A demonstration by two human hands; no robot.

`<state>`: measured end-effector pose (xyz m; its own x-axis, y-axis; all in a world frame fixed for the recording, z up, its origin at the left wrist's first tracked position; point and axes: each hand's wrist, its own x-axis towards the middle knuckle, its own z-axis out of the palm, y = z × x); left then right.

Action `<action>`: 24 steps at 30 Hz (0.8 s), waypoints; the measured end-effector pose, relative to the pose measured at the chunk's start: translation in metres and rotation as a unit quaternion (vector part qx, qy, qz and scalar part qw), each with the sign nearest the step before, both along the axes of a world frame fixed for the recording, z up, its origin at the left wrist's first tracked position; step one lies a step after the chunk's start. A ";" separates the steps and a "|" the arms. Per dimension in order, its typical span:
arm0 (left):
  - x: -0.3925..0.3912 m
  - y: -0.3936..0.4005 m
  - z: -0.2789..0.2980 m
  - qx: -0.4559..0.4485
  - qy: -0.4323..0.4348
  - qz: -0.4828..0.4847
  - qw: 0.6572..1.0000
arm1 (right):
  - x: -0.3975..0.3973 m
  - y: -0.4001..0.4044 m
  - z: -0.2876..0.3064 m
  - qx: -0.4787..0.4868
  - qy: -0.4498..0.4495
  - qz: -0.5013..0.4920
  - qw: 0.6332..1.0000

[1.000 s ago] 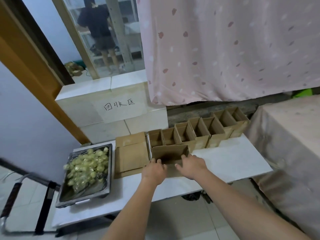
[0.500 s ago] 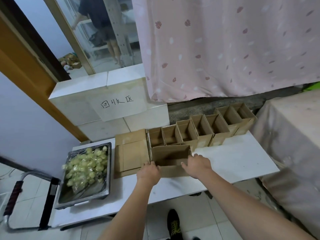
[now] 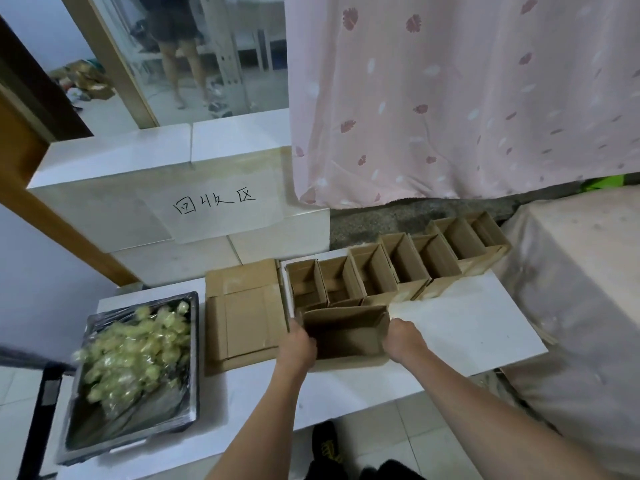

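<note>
Resting mouth-up, the cardboard box (image 3: 346, 332) sits on the near middle of the white table (image 3: 467, 323), its long side running left to right. The left hand (image 3: 298, 344) grips its left end with fingers curled over the wall. The right hand (image 3: 403, 339) grips the right end likewise, so the box lies squarely between both grips, neither hand nearer. Just past its far wall a row of made-up boxes (image 3: 398, 268) runs off to the far right. I'd guess any shift goes along that line. Flat cardboard (image 3: 246, 317) lies just left, and a metal tray (image 3: 194, 358) further left.
</note>
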<state>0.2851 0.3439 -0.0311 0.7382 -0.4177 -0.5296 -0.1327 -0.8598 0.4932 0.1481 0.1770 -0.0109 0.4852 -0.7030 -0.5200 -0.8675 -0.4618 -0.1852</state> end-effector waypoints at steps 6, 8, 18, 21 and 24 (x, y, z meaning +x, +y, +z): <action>-0.006 -0.005 -0.019 0.047 0.027 -0.029 0.998 | -0.004 -0.004 -0.008 -0.006 0.047 -0.007 0.999; -0.012 -0.009 -0.019 0.046 0.034 -0.029 0.998 | -0.009 -0.009 -0.006 -0.008 0.048 -0.003 0.999; -0.058 -0.044 -0.015 -0.083 0.154 0.103 0.979 | -0.070 -0.077 0.015 0.102 -0.125 -0.026 0.987; -0.082 -0.055 -0.013 -0.129 0.185 0.147 0.963 | -0.105 -0.111 0.024 0.201 -0.194 -0.022 0.960; -0.110 -0.074 -0.008 -0.163 0.211 0.171 0.949 | -0.147 -0.148 0.027 0.240 -0.239 -0.024 0.941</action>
<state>0.1746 0.2703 -0.0395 0.6114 -0.3840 -0.6919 0.3949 -0.6096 0.6873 0.0012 0.0287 0.0162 0.7179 -0.4706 -0.5130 -0.6498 -0.1883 -0.7365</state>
